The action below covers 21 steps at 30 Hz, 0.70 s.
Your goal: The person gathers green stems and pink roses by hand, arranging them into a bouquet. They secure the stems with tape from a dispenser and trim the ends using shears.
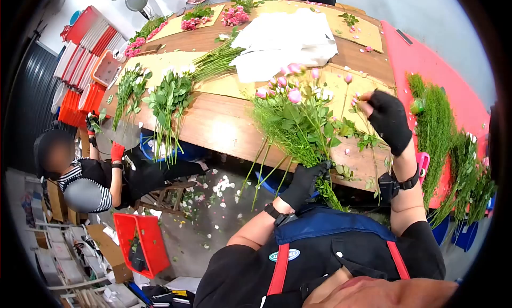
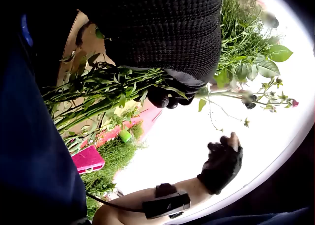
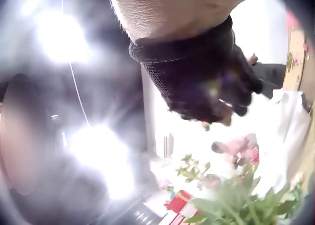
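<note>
My left hand [image 1: 301, 186], in a black glove, grips the gathered stems of a bouquet [image 1: 298, 113] of pink roses, leafy stems and fine feathery greenery at the table's near edge. In the left wrist view, its fingers curl round the green stems [image 2: 108, 87], and a thin spray with a small pink bud [image 2: 294, 102] sticks out beyond. Raised to the right of the blooms is my right hand [image 1: 390, 121], in a black glove with bare fingertips [image 3: 226, 118]. Its fingers are bent, close to a small rosebud in the head view; I cannot tell whether they pinch anything.
Leafy bunches [image 1: 169, 95] lie on the wooden table [image 1: 224, 116] at left, behind them a white sheet [image 1: 285, 39]. Feathery greenery [image 1: 436, 132] covers part of the red surface [image 1: 400, 57] at right. Another person [image 1: 96, 175] sits at left near a red crate [image 1: 141, 244].
</note>
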Motion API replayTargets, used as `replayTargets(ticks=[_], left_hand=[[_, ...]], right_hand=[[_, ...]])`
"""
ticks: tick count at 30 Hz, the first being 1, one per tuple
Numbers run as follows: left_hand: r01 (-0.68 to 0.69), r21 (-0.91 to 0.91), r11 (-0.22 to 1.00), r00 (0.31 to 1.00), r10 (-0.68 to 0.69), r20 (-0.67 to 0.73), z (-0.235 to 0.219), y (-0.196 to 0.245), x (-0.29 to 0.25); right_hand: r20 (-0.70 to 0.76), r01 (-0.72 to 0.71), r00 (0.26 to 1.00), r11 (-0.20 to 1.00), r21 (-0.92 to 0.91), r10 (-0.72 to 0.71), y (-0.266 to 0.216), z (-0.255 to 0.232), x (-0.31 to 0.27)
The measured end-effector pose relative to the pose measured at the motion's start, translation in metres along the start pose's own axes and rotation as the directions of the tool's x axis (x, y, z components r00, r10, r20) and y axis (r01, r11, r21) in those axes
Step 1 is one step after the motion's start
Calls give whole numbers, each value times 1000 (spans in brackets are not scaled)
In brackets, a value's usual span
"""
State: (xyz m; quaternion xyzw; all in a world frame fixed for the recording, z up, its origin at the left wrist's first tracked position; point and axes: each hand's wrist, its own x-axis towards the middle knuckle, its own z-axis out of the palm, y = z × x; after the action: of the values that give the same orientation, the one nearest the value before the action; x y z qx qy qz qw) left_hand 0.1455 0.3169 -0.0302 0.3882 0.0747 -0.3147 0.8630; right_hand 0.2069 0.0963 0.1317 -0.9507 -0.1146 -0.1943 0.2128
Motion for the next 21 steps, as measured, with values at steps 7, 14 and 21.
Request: replayTargets(ticks=[7, 14, 21], left_hand=[[-3, -43, 999, 1000, 2, -17, 7, -2, -1], [-76, -36, 996, 996, 74, -57, 11, 6, -13], [-60, -43, 997, 998, 60, 0, -6, 2, -12]], right_hand=[[-171, 304, 936, 952, -45, -307, -70, 25, 32], [212, 400, 895, 917, 5, -392, -74, 37, 13], [-210, 130, 974, 968, 216, -84, -71, 27, 15]])
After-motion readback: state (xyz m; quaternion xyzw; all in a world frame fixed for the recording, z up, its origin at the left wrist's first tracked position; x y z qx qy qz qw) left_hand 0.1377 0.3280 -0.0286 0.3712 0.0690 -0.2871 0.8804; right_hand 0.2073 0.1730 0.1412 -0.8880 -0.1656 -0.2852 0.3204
